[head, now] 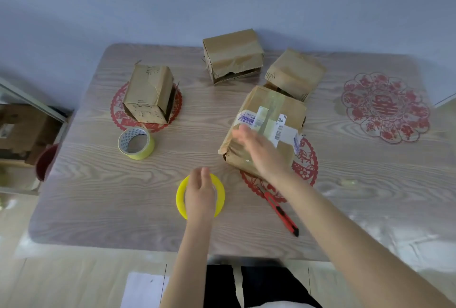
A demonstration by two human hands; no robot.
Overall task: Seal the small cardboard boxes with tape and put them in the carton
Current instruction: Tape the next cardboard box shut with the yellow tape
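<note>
Several small cardboard boxes stand on the wooden table (pixel 98 196). The nearest box (pixel 276 107) carries white labels and clear tape; my right hand (pixel 259 149) lies over its near end with fingers straight, blurred by motion. My left hand (pixel 199 191) rests over a yellow tape roll (pixel 180 196) near the table's front, its fingers curved over the ring. Another box (pixel 148 95) stands at the left, one (pixel 233 54) at the back middle and one (pixel 296 74) at the back right. A second tape roll (pixel 135 143) lies left of centre. No carton is clearly in view.
A red utility knife (pixel 282 214) lies near the front edge, right of the yellow roll. Red paper-cut decorations (pixel 386 107) lie under the tabletop cover. A red bucket (pixel 45 162) and stacked cardboard (pixel 22 130) sit on the floor to the left.
</note>
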